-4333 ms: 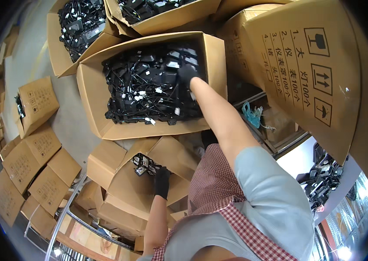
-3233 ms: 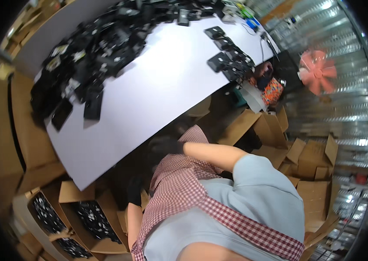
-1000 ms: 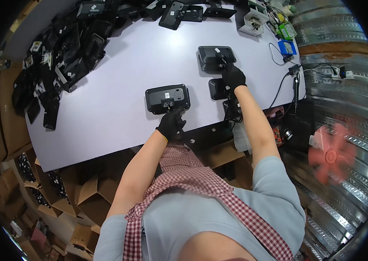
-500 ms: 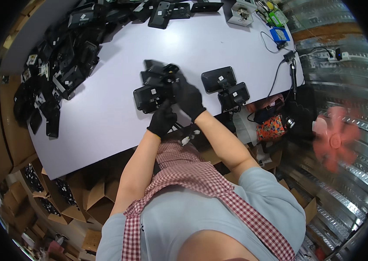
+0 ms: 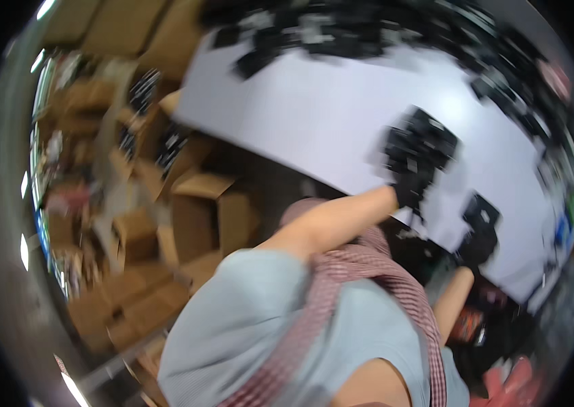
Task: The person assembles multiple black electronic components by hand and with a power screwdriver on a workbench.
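Two black devices are in our hands at the right of the frame, over the near edge of the white table [image 5: 314, 115]. Our left hand [image 5: 410, 191], in a black glove, is closed on the larger black device [image 5: 417, 144], held just above the tabletop in the upper right; our right hand [image 5: 475, 249], gloved too, is at the smaller black device [image 5: 481, 211] lower right, though blur keeps us from telling how its fingers stand. We judge the step to be handling one unit while the other waits. Next would call for a steadier view and a firm hold. More black parts [image 5: 328, 34] crowd the far edge; cardboard boxes [image 5: 199, 210] stand at the left.
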`<action>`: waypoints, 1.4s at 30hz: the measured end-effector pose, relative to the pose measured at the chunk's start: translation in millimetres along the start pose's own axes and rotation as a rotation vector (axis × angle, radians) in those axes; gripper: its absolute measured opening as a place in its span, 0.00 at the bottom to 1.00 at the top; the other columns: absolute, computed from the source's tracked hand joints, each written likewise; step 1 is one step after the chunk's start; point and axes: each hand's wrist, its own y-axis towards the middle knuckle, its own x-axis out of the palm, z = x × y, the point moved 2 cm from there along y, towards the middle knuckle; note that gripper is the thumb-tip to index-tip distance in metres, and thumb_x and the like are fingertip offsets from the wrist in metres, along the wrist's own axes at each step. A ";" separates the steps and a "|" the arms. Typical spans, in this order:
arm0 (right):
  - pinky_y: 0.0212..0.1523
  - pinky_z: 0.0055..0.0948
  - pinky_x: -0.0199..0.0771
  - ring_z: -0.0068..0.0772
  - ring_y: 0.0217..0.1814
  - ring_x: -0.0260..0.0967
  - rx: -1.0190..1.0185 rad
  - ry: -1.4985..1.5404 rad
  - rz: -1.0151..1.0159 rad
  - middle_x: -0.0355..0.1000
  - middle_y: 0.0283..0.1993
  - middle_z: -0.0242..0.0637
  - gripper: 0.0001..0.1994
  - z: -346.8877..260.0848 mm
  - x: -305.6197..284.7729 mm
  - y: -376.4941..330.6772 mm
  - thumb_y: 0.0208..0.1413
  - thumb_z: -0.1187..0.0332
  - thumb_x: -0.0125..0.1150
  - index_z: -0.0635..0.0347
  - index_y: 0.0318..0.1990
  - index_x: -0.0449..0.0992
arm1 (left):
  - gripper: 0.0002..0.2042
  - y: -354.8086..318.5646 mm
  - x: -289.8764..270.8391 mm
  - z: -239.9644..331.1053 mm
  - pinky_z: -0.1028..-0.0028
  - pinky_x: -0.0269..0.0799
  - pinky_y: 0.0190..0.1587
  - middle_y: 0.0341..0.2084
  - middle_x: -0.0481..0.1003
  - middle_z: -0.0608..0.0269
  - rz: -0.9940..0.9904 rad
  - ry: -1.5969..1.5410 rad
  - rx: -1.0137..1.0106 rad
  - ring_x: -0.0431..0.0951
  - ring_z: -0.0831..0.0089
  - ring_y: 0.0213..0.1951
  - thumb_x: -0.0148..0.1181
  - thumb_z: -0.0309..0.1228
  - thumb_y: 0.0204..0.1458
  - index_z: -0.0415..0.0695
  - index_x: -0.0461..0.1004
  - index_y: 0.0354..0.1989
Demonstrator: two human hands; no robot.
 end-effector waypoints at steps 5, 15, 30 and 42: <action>0.44 0.46 0.74 0.51 0.45 0.75 0.696 -0.447 -0.119 0.72 0.52 0.48 0.25 6.6 72.9 -32.2 0.56 0.48 0.58 0.49 0.58 0.71 | 0.09 -20.0 5.9 35.0 0.72 0.66 0.24 0.18 0.70 0.67 0.276 -0.315 -0.333 0.67 0.74 0.19 0.60 0.38 0.50 0.47 0.74 0.31; 0.42 0.42 0.73 0.40 0.42 0.74 0.360 -0.713 -0.039 0.77 0.40 0.37 0.17 92.0 55.8 16.0 0.51 0.51 0.62 0.50 0.42 0.80 | 0.17 -14.3 32.9 13.3 0.51 0.71 0.29 0.28 0.65 0.67 0.068 -0.036 -0.254 0.66 0.68 0.26 0.57 0.54 0.50 0.57 0.70 0.40; 0.67 0.45 0.57 0.58 0.69 0.54 0.753 0.249 0.280 0.59 0.65 0.55 0.40 4.4 3.8 -22.3 0.47 0.61 0.68 0.63 0.66 0.56 | 0.09 -24.4 -19.4 42.5 0.66 0.73 0.31 0.24 0.74 0.65 0.298 -0.287 -0.417 0.72 0.68 0.24 0.54 0.36 0.59 0.49 0.70 0.45; 0.55 0.33 0.68 0.39 0.56 0.70 0.933 0.281 -0.191 0.74 0.57 0.41 0.18 9.2 60.7 -23.3 0.64 0.70 0.46 0.55 0.59 0.74 | 0.07 -56.5 -24.1 107.1 0.78 0.55 0.13 0.16 0.65 0.73 0.298 -0.220 -0.207 0.61 0.81 0.12 0.51 0.37 0.61 0.53 0.68 0.30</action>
